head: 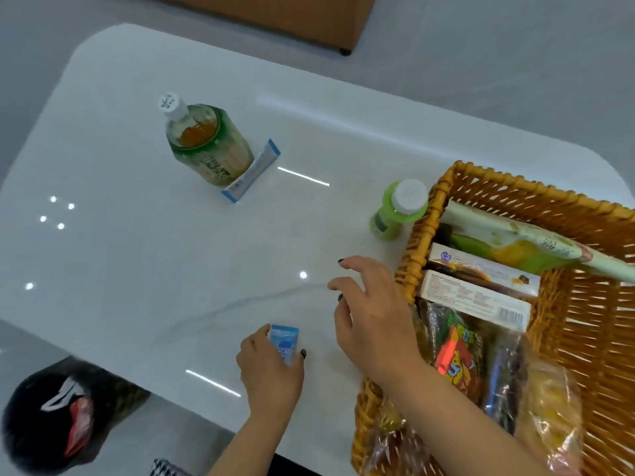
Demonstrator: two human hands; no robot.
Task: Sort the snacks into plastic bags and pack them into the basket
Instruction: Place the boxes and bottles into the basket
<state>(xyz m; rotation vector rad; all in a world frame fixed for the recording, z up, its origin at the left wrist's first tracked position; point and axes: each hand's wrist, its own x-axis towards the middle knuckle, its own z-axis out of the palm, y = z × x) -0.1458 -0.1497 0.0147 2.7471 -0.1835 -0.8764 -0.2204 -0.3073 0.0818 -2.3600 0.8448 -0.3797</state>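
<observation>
Most snacks already sit bagged in the wicker basket [580, 338], while the left hand [271, 369] grips a small blue packet [284, 342], the right hand [371, 310] hovers spread and empty, and a blue stick sachet [252, 173] waits on the desk [137, 252].

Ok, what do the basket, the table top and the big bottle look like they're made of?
Basket: woven wicker or rattan, possibly a plastic imitation; orange-brown strands with open gaps.
Table top: glossy white, stone-like or lacquered; it mirrors the ceiling lights and shows a faint grey vein.
Big bottle: clear plastic by the look, amber drink visible inside, green printed label, white cap.
</observation>
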